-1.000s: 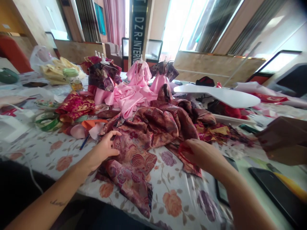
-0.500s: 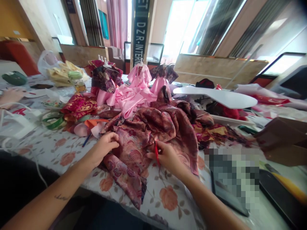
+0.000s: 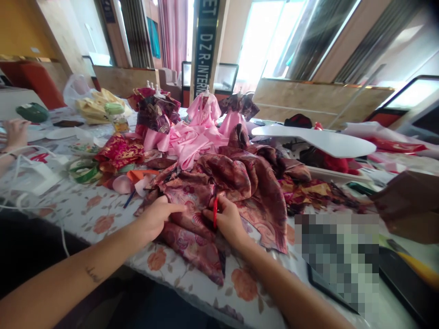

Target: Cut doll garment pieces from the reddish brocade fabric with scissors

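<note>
A reddish-brown brocade fabric (image 3: 240, 176) with a paisley and floral pattern lies in folds across the table before me. My left hand (image 3: 158, 217) grips its left part, one finger stretched over the top and the others partly hidden by the cloth. Closed around red-handled scissors (image 3: 215, 212), my right hand (image 3: 228, 220) is at the middle of the fabric. The blades are mostly lost among the folds. A corner of the brocade points toward the table's front edge.
Small dress forms in pink satin (image 3: 205, 109) and dark brocade (image 3: 157, 112) stand behind. Left are a green tape roll (image 3: 84, 171), a white power strip (image 3: 43, 176) and another person's hand (image 3: 16, 132). A white curved board (image 3: 315, 139) and phone (image 3: 331, 288) are right.
My right hand with the scissors has shifted left, closer to my left hand. My left hand has moved slightly right, a finger now extended. The fabric's front corner has swung right.
</note>
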### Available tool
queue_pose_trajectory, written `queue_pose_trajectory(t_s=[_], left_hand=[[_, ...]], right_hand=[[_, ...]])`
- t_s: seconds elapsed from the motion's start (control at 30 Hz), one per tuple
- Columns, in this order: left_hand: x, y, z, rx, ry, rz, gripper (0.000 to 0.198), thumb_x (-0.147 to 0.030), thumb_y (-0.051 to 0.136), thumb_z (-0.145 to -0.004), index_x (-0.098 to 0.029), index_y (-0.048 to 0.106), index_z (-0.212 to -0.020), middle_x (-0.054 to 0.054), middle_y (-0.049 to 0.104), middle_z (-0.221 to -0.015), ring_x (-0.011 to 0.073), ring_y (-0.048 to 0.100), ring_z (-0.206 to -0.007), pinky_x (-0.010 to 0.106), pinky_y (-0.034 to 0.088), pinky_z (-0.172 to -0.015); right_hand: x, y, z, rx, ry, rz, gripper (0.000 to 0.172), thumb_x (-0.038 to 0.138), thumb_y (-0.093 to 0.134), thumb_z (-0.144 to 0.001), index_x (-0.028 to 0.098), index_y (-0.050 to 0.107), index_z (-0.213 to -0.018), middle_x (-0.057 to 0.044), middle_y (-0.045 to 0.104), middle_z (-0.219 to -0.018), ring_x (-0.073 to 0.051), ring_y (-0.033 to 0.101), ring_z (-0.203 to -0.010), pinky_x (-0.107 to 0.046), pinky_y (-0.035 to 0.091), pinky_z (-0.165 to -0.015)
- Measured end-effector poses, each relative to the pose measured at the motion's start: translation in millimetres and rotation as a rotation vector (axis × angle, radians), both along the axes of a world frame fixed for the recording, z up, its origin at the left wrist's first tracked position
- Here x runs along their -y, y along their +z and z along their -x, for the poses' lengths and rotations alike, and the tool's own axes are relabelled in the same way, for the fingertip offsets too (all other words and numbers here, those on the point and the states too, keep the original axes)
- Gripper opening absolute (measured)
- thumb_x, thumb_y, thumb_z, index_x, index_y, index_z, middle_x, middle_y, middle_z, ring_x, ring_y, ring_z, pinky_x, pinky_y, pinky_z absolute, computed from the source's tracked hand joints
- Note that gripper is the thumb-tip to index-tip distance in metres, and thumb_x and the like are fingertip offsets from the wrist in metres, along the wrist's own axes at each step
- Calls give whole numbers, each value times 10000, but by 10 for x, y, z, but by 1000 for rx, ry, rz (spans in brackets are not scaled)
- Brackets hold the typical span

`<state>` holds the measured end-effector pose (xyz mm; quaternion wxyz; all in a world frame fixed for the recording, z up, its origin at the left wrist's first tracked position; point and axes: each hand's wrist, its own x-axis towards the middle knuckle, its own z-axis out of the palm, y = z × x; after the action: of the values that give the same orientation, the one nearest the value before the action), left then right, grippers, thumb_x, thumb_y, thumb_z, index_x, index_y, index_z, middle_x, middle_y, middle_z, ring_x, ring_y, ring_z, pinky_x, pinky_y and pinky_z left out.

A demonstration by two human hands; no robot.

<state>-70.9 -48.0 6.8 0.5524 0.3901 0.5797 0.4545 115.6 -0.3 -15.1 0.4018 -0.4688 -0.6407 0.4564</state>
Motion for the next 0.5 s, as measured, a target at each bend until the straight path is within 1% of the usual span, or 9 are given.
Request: queue_pose_trajectory(t_s=[0.07, 0.13, 0.17, 0.2, 0.27, 0.33, 0.43, 0.5], left_hand=[[-127, -17, -116, 134, -80, 25, 338, -233, 758, -593, -160, 683, -914, 58, 745, -844, 235, 693, -837, 379, 528, -824], [-276, -9, -176, 202, -161, -22, 341, -208, 790, -559, -147, 713, -886, 70, 753, -850, 242, 695, -836, 390, 519, -855], [-354, 2, -183, 201, -173, -68, 323, -205, 795, -554, -141, 725, -862, 76, 754, -849, 247, 696, -835, 394, 517, -859], [-429, 16, -176, 173, -158, -129, 302, -210, 794, -557, -139, 733, -844, 78, 755, -854, 249, 695, -842, 392, 513, -863], [-547, 38, -133, 107, -89, -224, 275, -220, 789, -567, -143, 738, -826, 68, 755, -858, 248, 691, -853, 382, 505, -869], [-588, 39, -80, 49, -10, -258, 258, -221, 784, -575, -153, 734, -818, 49, 752, -829, 248, 689, -836, 380, 503, -860], [-492, -15, -56, -18, 69, -273, 214, -232, 743, -628, -163, 727, -829, 32, 745, -801, 254, 686, -840, 380, 506, -847], [-377, -74, -87, -5, 115, -296, 205, -239, 697, -672, -170, 718, -864, 24, 741, -829, 252, 681, -870, 368, 512, -846]], right_hand=[[0, 28, -31, -38, -55, -47, 152, 228, 612, -607, 204, 474, -666, 60, 463, -590, -113, 417, -534, -230, 363, -509], [-9, 68, -71, -74, -117, -93, 158, 236, 613, -631, 205, 479, -709, 46, 482, -643, -121, 438, -575, -238, 380, -547], [-13, 87, -88, -94, -145, -111, 162, 242, 617, -646, 205, 482, -730, 41, 489, -661, -124, 446, -587, -241, 384, -557], [-15, 103, -99, -115, -164, -126, 163, 247, 621, -661, 205, 488, -746, 35, 499, -674, -128, 455, -597, -245, 389, -565], [-10, 117, -103, -149, -169, -145, 157, 251, 637, -683, 201, 507, -756, 23, 527, -687, -135, 476, -609, -254, 401, -579], [5, 106, -87, -166, -138, -144, 143, 257, 651, -694, 196, 531, -745, 7, 566, -702, -146, 505, -629, -268, 419, -602], [27, 62, -59, -144, -104, -134, 129, 268, 654, -702, 194, 552, -730, -6, 600, -707, -158, 531, -642, -281, 438, -620], [37, 35, -54, -129, -113, -137, 117, 263, 649, -707, 193, 558, -730, -7, 606, -704, -159, 537, -643, -281, 445, -622]])
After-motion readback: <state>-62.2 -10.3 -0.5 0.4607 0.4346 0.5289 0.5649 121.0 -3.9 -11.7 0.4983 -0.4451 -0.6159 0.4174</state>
